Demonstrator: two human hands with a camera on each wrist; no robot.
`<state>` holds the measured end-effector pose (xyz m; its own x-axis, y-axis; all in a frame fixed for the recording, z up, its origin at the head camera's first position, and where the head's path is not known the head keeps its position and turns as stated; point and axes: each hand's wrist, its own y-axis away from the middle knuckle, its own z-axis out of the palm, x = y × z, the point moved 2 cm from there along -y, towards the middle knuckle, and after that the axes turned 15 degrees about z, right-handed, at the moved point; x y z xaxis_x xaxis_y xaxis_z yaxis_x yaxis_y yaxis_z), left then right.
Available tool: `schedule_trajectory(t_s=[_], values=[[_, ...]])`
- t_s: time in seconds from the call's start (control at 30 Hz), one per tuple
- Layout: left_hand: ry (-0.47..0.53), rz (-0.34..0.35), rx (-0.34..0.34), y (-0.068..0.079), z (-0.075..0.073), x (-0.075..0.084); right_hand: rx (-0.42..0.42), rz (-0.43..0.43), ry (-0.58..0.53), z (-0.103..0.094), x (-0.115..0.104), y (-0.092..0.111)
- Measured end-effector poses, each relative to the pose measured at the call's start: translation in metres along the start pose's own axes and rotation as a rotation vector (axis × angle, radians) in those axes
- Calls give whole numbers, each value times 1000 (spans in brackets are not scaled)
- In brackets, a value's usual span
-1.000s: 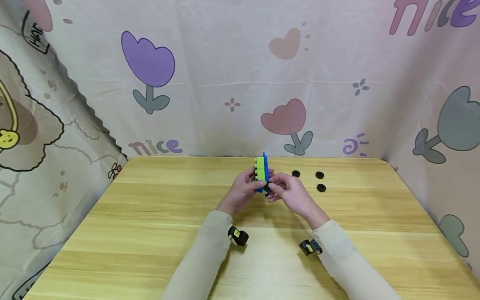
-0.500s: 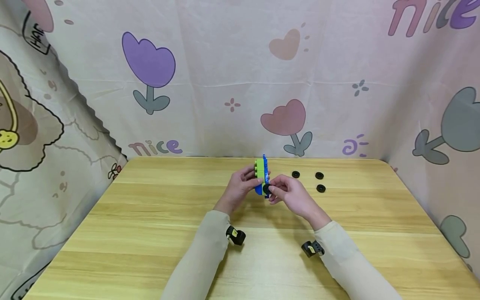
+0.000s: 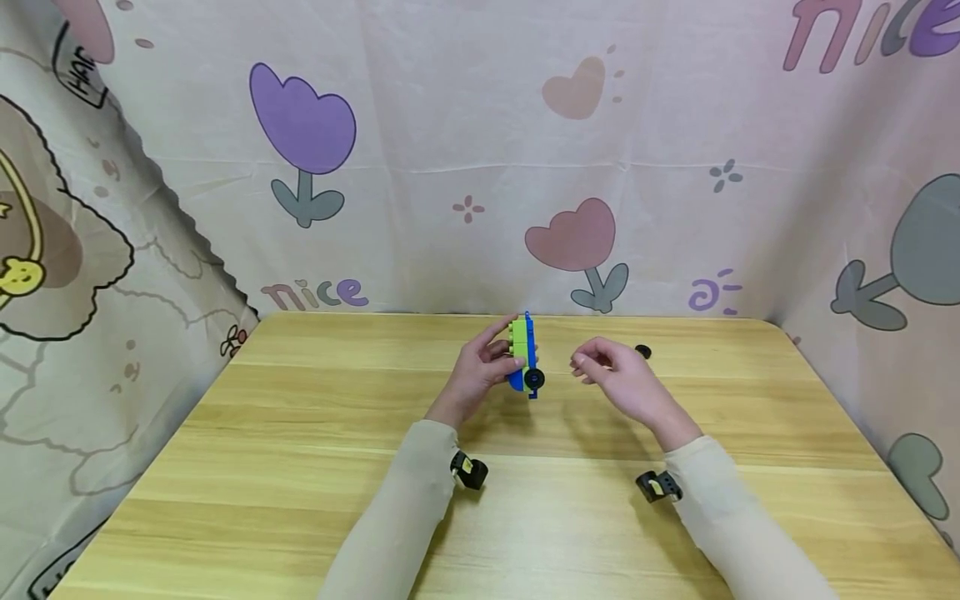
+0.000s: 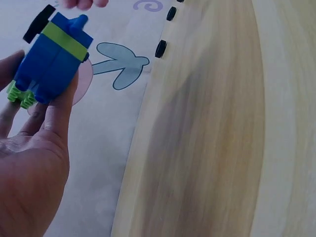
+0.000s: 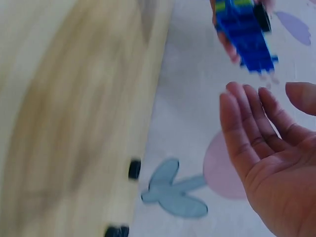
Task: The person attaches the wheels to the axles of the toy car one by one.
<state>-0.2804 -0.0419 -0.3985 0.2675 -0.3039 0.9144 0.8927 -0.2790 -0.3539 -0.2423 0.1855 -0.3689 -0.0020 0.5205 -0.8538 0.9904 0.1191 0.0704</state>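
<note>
My left hand [image 3: 471,377] holds a toy block car [image 3: 521,343] above the table, on end, its green studs facing left and its blue base to the right. Fingers and thumb grip its sides. One black wheel [image 3: 534,379] sits at the car's lower end, and the left wrist view shows this wheel [image 4: 39,23] sticking out beside a blue and green underside. To the right of the car, apart from it, is my right hand [image 3: 630,385]. In the right wrist view its palm [image 5: 276,168] shows with nothing in it and the fingers loosely extended.
Loose black wheels lie near the table's back edge; one wheel [image 3: 643,352] shows beyond the right hand, which hides others in the head view. The left wrist view shows another wheel [image 4: 161,49]. A printed cloth [image 3: 435,108] hangs behind the wooden table [image 3: 337,492].
My right hand has let go of the wheel, now on the car, and moved right, toward the loose wheels. My left hand keeps holding the car, nearly in place.
</note>
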Motion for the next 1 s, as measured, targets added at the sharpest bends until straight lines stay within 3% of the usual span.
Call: schedule_trajectory(t_s=[0.2,0.47,0.7,1.0], values=[[10,-1,13,0,-1,0,101,-15,215,-34,15,0],[-25,9,-6,-1,-4,-3,34,8,285,-71,40,-3],[-47,-7,-9,1,-6,-4,-9,41,274,-80,56,-11],[-21,0,13,1,-9,-4,-58,78,355,-82,77,-23]])
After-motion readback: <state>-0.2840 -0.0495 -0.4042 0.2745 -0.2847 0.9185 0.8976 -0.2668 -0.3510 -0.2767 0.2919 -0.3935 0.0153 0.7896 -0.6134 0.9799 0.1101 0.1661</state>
